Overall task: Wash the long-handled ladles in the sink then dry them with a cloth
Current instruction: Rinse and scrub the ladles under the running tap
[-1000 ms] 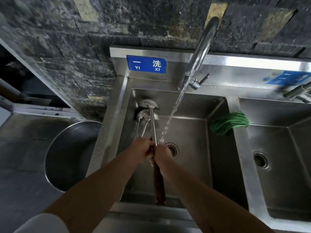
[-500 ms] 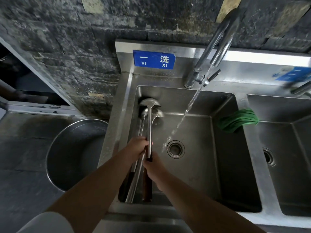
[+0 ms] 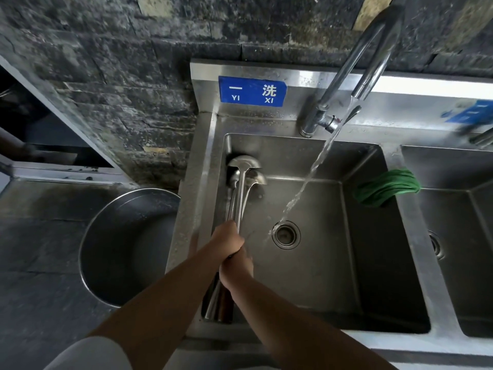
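My left hand [image 3: 227, 240] and right hand [image 3: 236, 268] both grip the ladles [image 3: 241, 188], bunched along the sink's [image 3: 314, 150] left wall, clear of the water [image 3: 306, 180]. Washing looks barely under way, I judge; the cloth [image 3: 386, 186] on the sink's right rim waits for drying.

Silver ladles [image 3: 241, 182] with dark brown handles, a green cloth [image 3: 386, 186], a blue-and-white sign [image 3: 252, 91].

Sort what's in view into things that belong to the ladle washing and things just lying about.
For the job:
ladles, gripped by left hand and right hand
sink
tap, running
green cloth, draped on the sink divider

Lying about:
metal basin, left of the sink
blue sign
second sink, on the right
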Demonstrator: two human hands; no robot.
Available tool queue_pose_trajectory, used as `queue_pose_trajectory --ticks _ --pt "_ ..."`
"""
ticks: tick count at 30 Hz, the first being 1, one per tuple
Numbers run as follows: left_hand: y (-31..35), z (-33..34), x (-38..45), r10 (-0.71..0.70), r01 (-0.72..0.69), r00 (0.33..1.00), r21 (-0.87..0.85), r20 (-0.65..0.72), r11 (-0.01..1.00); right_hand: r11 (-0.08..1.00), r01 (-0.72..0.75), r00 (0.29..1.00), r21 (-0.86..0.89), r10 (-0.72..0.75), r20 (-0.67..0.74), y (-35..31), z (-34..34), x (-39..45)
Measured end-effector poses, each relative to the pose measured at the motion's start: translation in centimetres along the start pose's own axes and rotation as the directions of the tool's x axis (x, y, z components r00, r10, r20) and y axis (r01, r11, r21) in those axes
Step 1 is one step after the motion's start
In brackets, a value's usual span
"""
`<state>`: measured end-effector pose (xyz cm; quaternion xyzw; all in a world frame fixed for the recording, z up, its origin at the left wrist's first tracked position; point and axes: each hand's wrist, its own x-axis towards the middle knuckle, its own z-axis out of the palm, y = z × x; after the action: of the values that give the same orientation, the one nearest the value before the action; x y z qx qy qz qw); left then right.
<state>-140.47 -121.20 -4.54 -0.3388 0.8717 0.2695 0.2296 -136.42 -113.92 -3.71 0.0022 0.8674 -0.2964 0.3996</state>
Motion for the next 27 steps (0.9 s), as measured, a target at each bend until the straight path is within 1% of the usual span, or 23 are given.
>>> queue_pose_trajectory --ticks 2,3,6,7,8,10,12,15,17,20,24,27 --pt "-0.1 -0.1 0.3 -0.025 0.025 1.0 0.013 0.013 1.0 0.99 0.019 0.998 -0.141 -0.01 0.064 -0.2 -0.1 0.3" --pt "-0.1 -0.1 0.3 -0.037 0.037 0.999 0.013 0.017 0.999 0.984 0.029 0.996 -0.173 -0.015 0.086 -0.2 -0.1 0.6" --pt "0.0 0.0 0.4 -0.057 0.057 0.998 -0.011 0.012 0.998 0.983 0.057 0.991 -0.176 -0.033 0.133 -0.3 -0.5 0.8" --pt "0.0 0.2 0.3 -0.063 0.064 0.998 -0.038 0.011 0.997 0.994 0.038 0.99 -0.103 -0.024 0.136 -0.1 -0.5 0.9" --pt "0.0 0.4 0.2 -0.072 0.072 0.997 -0.069 0.012 0.995 1.0 0.001 0.99 0.01 -0.002 0.142 0.1 -0.6 0.7" --pt "-0.3 1.0 0.0 -0.095 0.098 0.995 -0.134 0.03 0.986 0.97 -0.083 0.982 0.23 0.04 0.185 0.7 -0.6 0.2" --pt "-0.6 1.7 -0.3 -0.107 0.116 0.993 -0.196 0.057 0.974 0.934 -0.102 0.969 0.341 0.016 0.246 1.7 -0.3 0.1" --pt "-0.9 2.3 -0.5 -0.112 0.126 0.991 -0.255 0.069 0.959 0.869 -0.115 0.959 0.481 -0.029 0.283 3.3 -0.2 -0.1" --pt "-1.0 2.3 -0.8 -0.115 0.125 0.992 -0.249 0.053 0.96 0.84 -0.133 0.952 0.527 -0.039 0.303 4.2 -0.5 -0.2" --pt "-0.8 2.4 -1.3 -0.069 0.07 0.998 -0.222 0.009 0.973 0.821 -0.192 0.935 0.538 -0.014 0.355 5.2 -1.2 -0.3" --pt "-0.3 2.5 -2.3 -0.037 0.029 0.999 -0.243 -0.027 0.97 0.842 -0.172 0.936 0.511 -0.023 0.352 5.9 -2.0 -0.1" --pt "-0.1 2.6 -2.9 -0.046 0.033 0.997 -0.19 -0.062 0.981 0.849 -0.191 0.926 0.493 -0.01 0.377 6.3 -2.4 -0.4"
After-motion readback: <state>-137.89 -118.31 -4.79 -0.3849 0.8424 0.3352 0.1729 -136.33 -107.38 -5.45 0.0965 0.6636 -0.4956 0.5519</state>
